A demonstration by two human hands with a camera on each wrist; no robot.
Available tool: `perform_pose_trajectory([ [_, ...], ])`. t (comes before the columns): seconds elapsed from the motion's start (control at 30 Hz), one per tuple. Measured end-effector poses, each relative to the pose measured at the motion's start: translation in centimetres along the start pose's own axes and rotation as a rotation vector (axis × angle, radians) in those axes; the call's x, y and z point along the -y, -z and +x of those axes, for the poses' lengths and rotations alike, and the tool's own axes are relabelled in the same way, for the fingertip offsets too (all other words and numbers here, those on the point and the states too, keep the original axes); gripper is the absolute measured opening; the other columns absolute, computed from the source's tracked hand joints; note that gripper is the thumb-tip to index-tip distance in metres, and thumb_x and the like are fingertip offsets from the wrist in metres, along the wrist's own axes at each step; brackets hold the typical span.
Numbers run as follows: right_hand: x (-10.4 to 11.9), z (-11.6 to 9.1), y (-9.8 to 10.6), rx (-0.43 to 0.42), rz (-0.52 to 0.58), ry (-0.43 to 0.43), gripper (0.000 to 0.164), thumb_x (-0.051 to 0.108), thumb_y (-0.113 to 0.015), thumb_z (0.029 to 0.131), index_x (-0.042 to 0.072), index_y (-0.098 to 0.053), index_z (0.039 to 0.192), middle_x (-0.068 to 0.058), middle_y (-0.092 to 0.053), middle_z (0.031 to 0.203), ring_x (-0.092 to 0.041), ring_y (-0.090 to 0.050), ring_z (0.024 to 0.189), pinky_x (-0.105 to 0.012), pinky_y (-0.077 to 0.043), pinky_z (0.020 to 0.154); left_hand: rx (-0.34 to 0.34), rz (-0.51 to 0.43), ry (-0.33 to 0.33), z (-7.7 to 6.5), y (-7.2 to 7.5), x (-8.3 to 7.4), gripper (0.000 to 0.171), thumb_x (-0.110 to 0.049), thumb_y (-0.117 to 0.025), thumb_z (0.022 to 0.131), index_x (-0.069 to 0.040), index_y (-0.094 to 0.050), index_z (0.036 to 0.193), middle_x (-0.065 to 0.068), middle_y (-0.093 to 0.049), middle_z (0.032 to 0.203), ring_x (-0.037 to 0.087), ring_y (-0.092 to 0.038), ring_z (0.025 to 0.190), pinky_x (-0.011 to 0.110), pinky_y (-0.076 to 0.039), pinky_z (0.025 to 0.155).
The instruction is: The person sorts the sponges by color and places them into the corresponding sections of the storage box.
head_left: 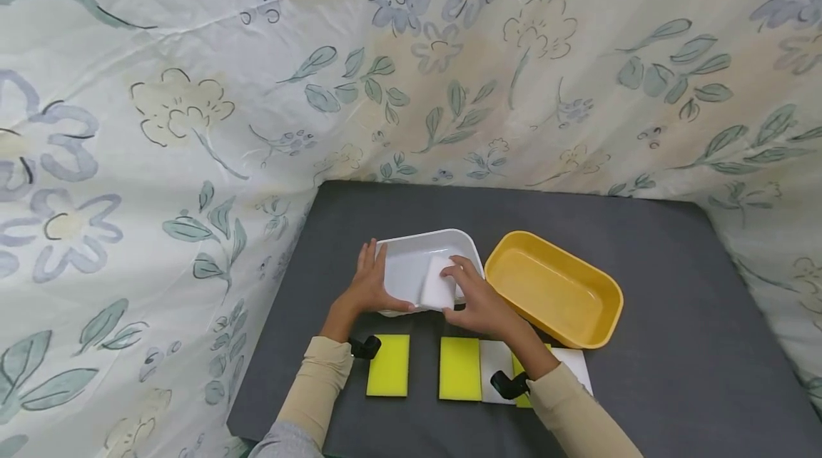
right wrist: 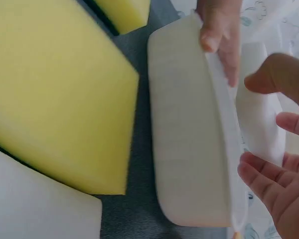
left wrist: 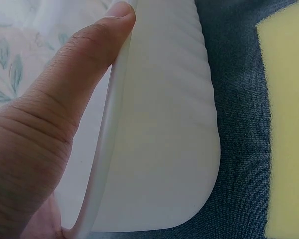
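My left hand (head_left: 371,285) grips the white tray (head_left: 409,257), my right hand (head_left: 477,304) 1 white sponge (head_left: 438,285) over it; 5 pads (head_left: 459,369) nearer me than it seem left.

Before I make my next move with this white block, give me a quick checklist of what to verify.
1. Left hand on the white tray: ok, thumb and fingers rest at its rim.
2. White block in the right hand: ok, held between thumb and fingers.
3. Block flat on the tray's floor: cannot tell; its underside is hidden.
4. Yellow tray clear of the white tray: cannot tell; their rims come too close to judge.
5. Lone yellow sponge apart from the row of yellow and white pieces: ok, a gap shows.
6. Whole row visible from above: not ok, the right forearm covers part.
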State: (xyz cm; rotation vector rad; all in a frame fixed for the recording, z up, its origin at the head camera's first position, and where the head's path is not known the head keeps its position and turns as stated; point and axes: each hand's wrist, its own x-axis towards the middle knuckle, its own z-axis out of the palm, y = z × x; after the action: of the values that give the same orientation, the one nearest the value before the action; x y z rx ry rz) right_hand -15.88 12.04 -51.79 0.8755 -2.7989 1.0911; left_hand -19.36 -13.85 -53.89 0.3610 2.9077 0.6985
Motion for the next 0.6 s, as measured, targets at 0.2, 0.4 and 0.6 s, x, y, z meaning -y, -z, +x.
perform_pose_trajectory([
  [0.2,-1.1,1.2,-0.7,0.039,-0.065,-0.001,0.06,0.027,-0.075,0.071,0.02,-0.046,0.124,-0.007,-0.023,0.142,-0.017,-0.048,0.103,-0.031,-0.048,0.079,0.022,0.023,0.009,0.0,0.0,-0.1,0.141,-0.076,-0.069,0.04,-0.011,-0.002,0.146,0.008,0.013,0.149,0.028,0.012,0.134,0.053,-0.025,0.098],
  [0.4,-2.1,2.9,-0.3,0.069,0.047,-0.07,0.056,0.018,-0.076,0.072,0.014,-0.049,0.121,-0.01,-0.026,0.139,-0.019,-0.053,0.094,-0.029,-0.048,0.077,0.012,0.023,0.003,0.0,0.1,-0.1,0.141,-0.076,-0.069,0.04,-0.01,-0.004,0.146,0.009,0.012,0.149,0.029,0.011,0.134,0.054,-0.025,0.098],
  [0.6,-3.1,4.0,-0.5,0.151,0.018,-0.113,0.053,0.014,-0.075,0.072,0.013,-0.051,0.119,-0.011,-0.027,0.138,-0.018,-0.05,0.094,-0.028,-0.047,0.08,0.02,0.011,0.013,-0.1,0.0,0.0,0.141,-0.078,-0.068,0.04,-0.012,-0.003,0.146,0.007,0.013,0.149,0.028,0.012,0.134,0.053,-0.022,0.099],
])
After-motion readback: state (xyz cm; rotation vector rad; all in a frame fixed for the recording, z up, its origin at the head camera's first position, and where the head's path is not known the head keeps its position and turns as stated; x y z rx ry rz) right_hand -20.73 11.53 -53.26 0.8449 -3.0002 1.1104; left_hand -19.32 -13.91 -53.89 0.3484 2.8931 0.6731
